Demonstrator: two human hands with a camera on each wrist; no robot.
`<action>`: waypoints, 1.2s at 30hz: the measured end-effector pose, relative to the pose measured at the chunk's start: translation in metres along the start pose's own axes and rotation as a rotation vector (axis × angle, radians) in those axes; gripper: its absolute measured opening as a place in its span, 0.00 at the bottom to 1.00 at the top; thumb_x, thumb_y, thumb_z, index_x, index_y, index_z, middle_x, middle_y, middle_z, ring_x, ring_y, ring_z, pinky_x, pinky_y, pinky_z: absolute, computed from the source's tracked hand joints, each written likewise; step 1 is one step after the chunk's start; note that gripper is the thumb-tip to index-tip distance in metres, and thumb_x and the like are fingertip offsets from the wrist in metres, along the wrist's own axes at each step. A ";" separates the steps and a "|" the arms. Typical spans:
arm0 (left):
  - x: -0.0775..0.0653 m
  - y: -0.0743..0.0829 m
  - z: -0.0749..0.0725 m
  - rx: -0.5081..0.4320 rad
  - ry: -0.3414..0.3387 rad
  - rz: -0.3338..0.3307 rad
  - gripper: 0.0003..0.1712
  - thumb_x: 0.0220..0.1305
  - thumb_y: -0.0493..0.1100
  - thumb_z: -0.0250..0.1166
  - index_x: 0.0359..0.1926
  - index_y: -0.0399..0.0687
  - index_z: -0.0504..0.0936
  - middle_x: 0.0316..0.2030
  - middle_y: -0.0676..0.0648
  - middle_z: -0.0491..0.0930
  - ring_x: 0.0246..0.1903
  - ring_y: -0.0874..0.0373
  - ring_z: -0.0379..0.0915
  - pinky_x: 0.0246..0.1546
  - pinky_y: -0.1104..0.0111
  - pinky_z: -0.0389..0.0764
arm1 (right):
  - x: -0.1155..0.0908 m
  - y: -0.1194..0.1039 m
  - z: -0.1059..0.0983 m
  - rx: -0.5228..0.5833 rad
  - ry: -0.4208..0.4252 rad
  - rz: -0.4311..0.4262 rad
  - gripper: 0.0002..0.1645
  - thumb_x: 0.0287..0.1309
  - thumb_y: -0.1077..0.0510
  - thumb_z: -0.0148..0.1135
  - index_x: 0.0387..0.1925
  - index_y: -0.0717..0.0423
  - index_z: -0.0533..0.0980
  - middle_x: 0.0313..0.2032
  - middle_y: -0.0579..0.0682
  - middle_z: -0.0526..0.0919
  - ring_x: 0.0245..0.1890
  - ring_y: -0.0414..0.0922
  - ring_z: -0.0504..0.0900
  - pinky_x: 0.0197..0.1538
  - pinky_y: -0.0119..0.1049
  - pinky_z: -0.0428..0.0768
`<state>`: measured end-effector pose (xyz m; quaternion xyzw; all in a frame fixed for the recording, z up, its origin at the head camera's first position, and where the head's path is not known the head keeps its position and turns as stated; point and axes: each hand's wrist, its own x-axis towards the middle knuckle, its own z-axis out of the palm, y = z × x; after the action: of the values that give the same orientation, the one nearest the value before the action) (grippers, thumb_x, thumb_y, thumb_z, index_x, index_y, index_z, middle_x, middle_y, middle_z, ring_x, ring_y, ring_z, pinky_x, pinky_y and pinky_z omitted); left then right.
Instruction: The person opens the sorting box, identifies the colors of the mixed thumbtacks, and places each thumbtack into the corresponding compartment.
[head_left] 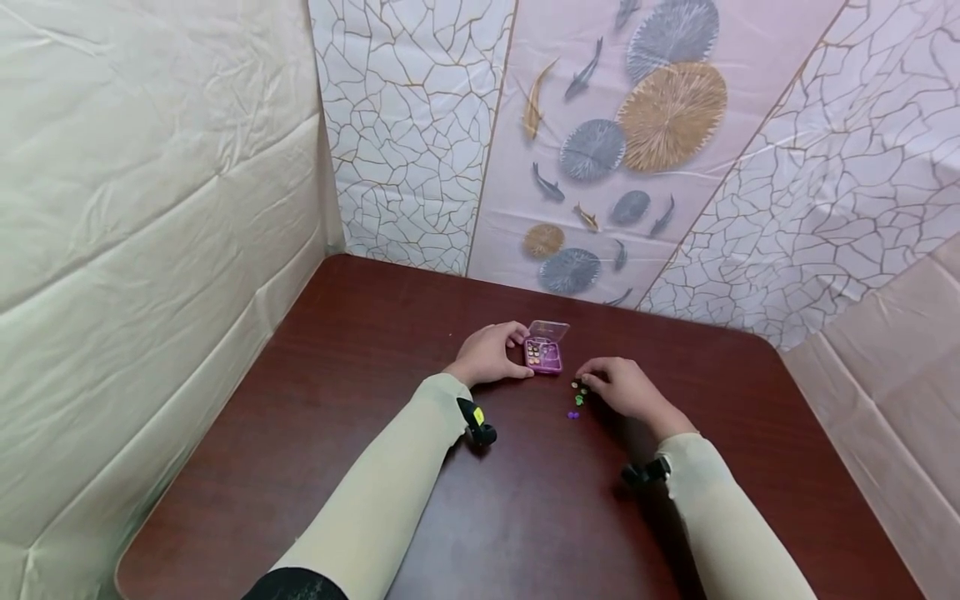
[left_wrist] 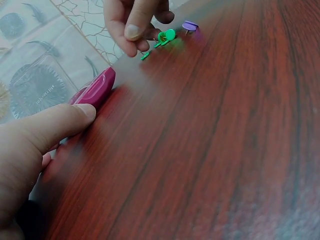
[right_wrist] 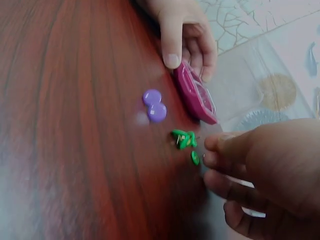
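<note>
In the head view, the left hand (head_left: 489,353) and right hand (head_left: 621,385) are seen from farthest, behind and above the fingers, forward and down. In the 2 wrist views, taken close, each is aimed past its own hand toward the other's fingers. The pink case (right_wrist: 191,95) and green pieces (right_wrist: 185,139) near the fingertips are shared by these 2.

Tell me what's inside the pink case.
The case holds small pale pieces at its left side, too tiny to identify; its wall hides them in the left wrist view.
</note>
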<state>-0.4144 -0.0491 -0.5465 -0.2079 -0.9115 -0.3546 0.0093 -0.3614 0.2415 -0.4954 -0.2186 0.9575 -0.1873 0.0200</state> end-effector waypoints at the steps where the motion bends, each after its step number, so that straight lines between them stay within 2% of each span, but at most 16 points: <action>1: 0.000 -0.001 0.000 0.000 0.001 0.000 0.39 0.55 0.66 0.85 0.64 0.64 0.80 0.52 0.61 0.81 0.53 0.64 0.77 0.57 0.62 0.79 | -0.001 0.001 0.000 0.006 0.003 -0.004 0.06 0.77 0.58 0.69 0.46 0.50 0.90 0.44 0.47 0.91 0.47 0.50 0.86 0.59 0.58 0.83; 5: 0.001 -0.002 -0.003 0.000 0.016 0.007 0.39 0.55 0.66 0.85 0.63 0.63 0.80 0.52 0.61 0.81 0.52 0.64 0.76 0.57 0.61 0.79 | -0.002 -0.003 -0.002 0.007 0.012 -0.033 0.07 0.73 0.52 0.74 0.43 0.51 0.89 0.39 0.42 0.89 0.42 0.45 0.85 0.55 0.54 0.85; 11: -0.003 -0.002 -0.007 -0.011 0.011 0.005 0.39 0.55 0.65 0.86 0.64 0.63 0.81 0.52 0.61 0.81 0.53 0.64 0.77 0.58 0.61 0.79 | 0.002 -0.011 -0.001 -0.043 0.009 -0.012 0.04 0.71 0.53 0.75 0.39 0.48 0.89 0.33 0.40 0.87 0.33 0.41 0.83 0.45 0.50 0.85; 17: -0.005 -0.003 -0.005 -0.015 -0.002 0.002 0.40 0.53 0.66 0.86 0.63 0.64 0.81 0.52 0.63 0.82 0.53 0.66 0.77 0.57 0.65 0.79 | 0.003 -0.012 0.005 -0.097 0.015 -0.002 0.04 0.72 0.52 0.75 0.39 0.45 0.89 0.32 0.39 0.86 0.32 0.41 0.81 0.44 0.51 0.85; 23: -0.002 -0.003 -0.005 -0.009 0.004 0.007 0.40 0.53 0.66 0.86 0.64 0.64 0.81 0.52 0.63 0.82 0.53 0.65 0.77 0.56 0.64 0.79 | 0.009 -0.014 0.004 -0.077 0.074 0.039 0.04 0.72 0.52 0.75 0.38 0.44 0.89 0.31 0.40 0.86 0.31 0.43 0.82 0.41 0.49 0.83; 26: -0.001 -0.002 -0.006 0.000 0.010 0.003 0.40 0.54 0.66 0.86 0.63 0.64 0.81 0.52 0.62 0.82 0.53 0.65 0.77 0.57 0.64 0.79 | 0.018 -0.019 0.003 -0.026 0.137 0.067 0.04 0.72 0.52 0.74 0.38 0.44 0.89 0.31 0.42 0.87 0.31 0.45 0.81 0.40 0.49 0.82; 30: -0.002 0.000 -0.007 0.005 0.010 -0.003 0.40 0.54 0.66 0.86 0.64 0.64 0.81 0.52 0.61 0.82 0.53 0.65 0.77 0.57 0.63 0.78 | 0.032 -0.024 0.005 0.011 0.214 0.054 0.04 0.73 0.54 0.74 0.39 0.47 0.90 0.35 0.46 0.90 0.33 0.48 0.82 0.42 0.50 0.81; 36: -0.004 0.003 -0.002 0.007 -0.004 0.015 0.40 0.54 0.66 0.85 0.64 0.64 0.81 0.52 0.61 0.82 0.54 0.65 0.77 0.57 0.64 0.78 | 0.041 -0.026 0.012 0.019 0.232 0.056 0.04 0.73 0.55 0.73 0.40 0.49 0.91 0.39 0.49 0.91 0.34 0.50 0.82 0.42 0.52 0.81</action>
<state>-0.4103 -0.0502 -0.5436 -0.2155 -0.9112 -0.3509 0.0110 -0.3866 0.1981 -0.4958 -0.1682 0.9573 -0.2199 -0.0836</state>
